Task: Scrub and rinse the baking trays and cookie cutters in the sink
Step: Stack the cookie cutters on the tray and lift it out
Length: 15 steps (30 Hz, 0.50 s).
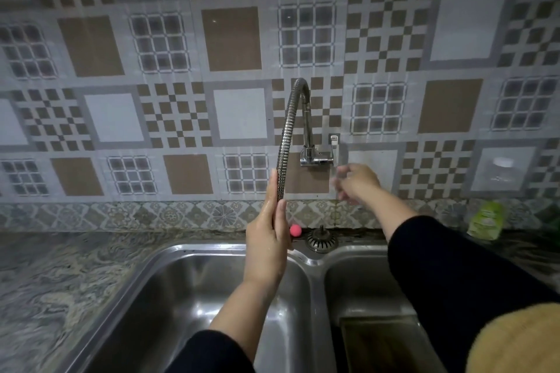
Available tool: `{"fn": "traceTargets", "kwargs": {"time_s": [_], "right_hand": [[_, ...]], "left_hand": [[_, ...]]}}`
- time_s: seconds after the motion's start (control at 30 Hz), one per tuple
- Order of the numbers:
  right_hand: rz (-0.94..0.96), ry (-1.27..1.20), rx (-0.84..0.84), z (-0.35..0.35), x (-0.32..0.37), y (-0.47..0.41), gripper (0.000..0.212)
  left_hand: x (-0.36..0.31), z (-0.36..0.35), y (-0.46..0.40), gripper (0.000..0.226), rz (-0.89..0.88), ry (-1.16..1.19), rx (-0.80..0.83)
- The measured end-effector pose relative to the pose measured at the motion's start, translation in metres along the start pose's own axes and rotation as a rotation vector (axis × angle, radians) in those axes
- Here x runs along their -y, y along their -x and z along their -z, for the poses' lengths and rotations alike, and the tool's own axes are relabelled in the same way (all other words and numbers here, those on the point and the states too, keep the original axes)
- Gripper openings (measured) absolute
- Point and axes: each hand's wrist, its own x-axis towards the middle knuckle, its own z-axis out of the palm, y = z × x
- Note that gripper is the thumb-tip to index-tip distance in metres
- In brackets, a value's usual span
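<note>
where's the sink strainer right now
In the head view the sink strainer sits on the sink's back ledge, above the divider between the basins, right of a pink ball.

- Flexible tap hose is gripped near its lower end by the left hand, above the left sink basin.
- Right hand, blurred, is raised just below the tap lever, at 3 o'clock of the hose; its grip cannot be determined.
- A baking tray is seen in the right basin.
</note>
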Motion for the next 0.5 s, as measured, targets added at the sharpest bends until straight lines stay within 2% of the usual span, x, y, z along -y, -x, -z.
{"fn": "traceTargets", "kwargs": {"time_s": [0.07,0.13,0.2,0.27,0.33,0.4,0.5], "right_hand": [[-0.027,0.137,0.135,0.007,-0.02,0.019,0.031],[-0.049,0.207,0.178,0.014,-0.042,0.035,0.033],[-0.08,0.236,0.205,0.021,-0.064,0.052,0.036],[-0.111,0.327,0.237,0.032,-0.084,0.071,0.034],[-0.15,0.38,0.289,0.046,-0.104,0.091,0.034],[-0.177,0.428,0.335,0.06,-0.125,0.109,0.038],[-0.221,0.472,0.353,0.083,-0.162,0.134,0.039]], "left_hand": [[-0.002,0.005,0.008,0.054,0.011,-0.045,0.039],[-0.004,0.008,0.024,0.067,0.081,-0.087,0.065],[-0.002,0.01,0.048,0.085,0.213,-0.081,0.019],[0.007,0.009,0.074,0.09,0.361,-0.106,0.012],[0.018,0.004,0.096,0.07,0.479,-0.228,0.146],[0.02,-0.007,0.114,0.048,0.533,-0.331,0.358],[0.012,-0.036,0.131,0.038,0.525,-0.372,0.571]]}}
